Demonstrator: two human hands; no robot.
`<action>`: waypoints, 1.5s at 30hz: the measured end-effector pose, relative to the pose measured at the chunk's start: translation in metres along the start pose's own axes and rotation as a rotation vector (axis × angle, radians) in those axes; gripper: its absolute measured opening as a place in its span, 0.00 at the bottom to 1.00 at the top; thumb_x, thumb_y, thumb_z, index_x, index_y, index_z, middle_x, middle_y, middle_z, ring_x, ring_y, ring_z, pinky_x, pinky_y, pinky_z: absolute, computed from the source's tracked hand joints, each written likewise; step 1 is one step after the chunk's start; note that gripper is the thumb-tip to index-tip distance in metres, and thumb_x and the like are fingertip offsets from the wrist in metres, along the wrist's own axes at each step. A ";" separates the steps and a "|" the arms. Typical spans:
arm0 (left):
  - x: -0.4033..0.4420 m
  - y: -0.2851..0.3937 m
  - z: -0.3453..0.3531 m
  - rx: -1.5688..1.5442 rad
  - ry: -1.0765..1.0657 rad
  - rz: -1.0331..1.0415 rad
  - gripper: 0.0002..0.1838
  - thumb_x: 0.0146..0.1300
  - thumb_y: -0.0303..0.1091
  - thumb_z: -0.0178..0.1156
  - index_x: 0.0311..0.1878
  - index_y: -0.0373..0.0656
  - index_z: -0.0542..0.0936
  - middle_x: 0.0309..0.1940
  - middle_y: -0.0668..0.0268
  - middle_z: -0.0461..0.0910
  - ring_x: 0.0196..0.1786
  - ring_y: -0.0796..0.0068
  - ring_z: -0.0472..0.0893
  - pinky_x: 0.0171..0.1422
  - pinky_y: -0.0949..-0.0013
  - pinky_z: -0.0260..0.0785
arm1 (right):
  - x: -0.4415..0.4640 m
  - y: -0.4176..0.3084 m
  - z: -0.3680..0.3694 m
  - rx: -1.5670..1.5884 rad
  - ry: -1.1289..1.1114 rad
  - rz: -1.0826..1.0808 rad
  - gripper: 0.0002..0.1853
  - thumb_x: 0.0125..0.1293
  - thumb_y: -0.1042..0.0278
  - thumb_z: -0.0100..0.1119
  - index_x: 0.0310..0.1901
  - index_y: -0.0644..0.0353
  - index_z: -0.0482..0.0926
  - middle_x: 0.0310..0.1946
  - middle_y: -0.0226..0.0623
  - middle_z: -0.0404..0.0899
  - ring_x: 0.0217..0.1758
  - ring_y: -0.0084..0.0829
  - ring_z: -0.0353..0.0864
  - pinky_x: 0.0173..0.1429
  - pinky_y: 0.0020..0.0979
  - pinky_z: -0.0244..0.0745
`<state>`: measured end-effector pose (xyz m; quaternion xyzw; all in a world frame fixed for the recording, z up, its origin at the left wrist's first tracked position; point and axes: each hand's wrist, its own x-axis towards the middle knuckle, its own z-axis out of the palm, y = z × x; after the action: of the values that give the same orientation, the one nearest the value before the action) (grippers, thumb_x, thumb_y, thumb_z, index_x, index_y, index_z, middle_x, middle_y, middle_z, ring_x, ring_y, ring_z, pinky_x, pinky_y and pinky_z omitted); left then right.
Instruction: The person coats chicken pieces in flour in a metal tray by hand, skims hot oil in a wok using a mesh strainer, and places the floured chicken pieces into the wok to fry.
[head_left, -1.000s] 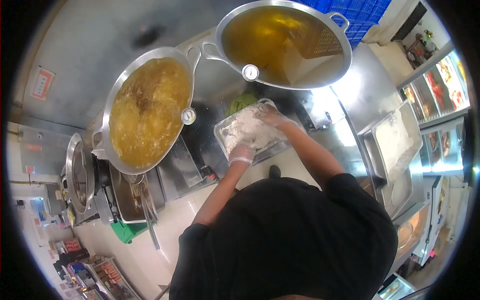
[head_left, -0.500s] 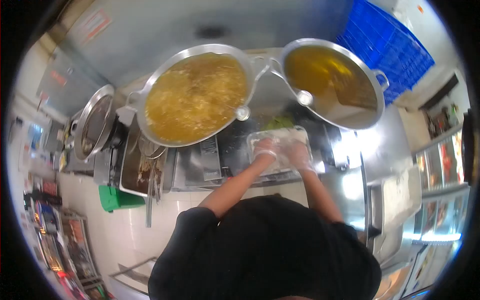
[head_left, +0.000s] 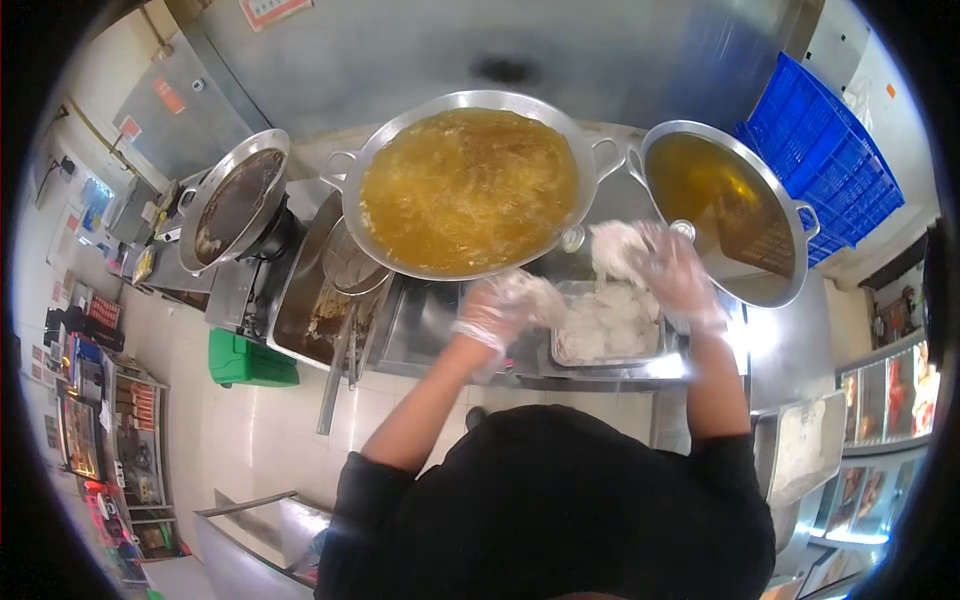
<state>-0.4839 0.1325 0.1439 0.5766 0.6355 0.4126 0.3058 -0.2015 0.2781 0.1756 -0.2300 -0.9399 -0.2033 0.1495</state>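
My left hand, in a clear plastic glove, is closed round a white-coated piece just left of the metal tray. Another white-coated piece is in my gloved right hand, raised above the tray's far right side. What lies under the coating cannot be made out. Several more coated pieces lie heaped in the tray. Directly beyond my left hand stands a large pan of bubbling oil. A second pan of still, yellow oil is close to my right hand.
Left of the bubbling pan are a strainer across a rectangular metal bin and a smaller dark-filled pan. A blue crate stands at the back right. A green bin sits on the floor.
Both hands were down in the tray. Now they are lifted and apart, each with a coated piece: the left moved leftward, the right up toward the second oil pan. The view has shifted.
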 end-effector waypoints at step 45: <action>0.029 -0.105 0.227 0.669 -0.384 0.323 0.27 0.59 0.39 0.62 0.63 0.49 0.76 0.60 0.58 0.78 0.63 0.56 0.75 0.67 0.56 0.68 | -0.181 -0.073 0.282 0.477 -0.290 0.562 0.19 0.73 0.59 0.48 0.61 0.53 0.74 0.54 0.43 0.77 0.56 0.42 0.80 0.66 0.43 0.69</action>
<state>-0.3426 0.2008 -0.0532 0.8027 0.5674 0.1111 0.1459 -0.1367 0.2784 -0.1613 -0.4635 -0.8725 0.1042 0.1142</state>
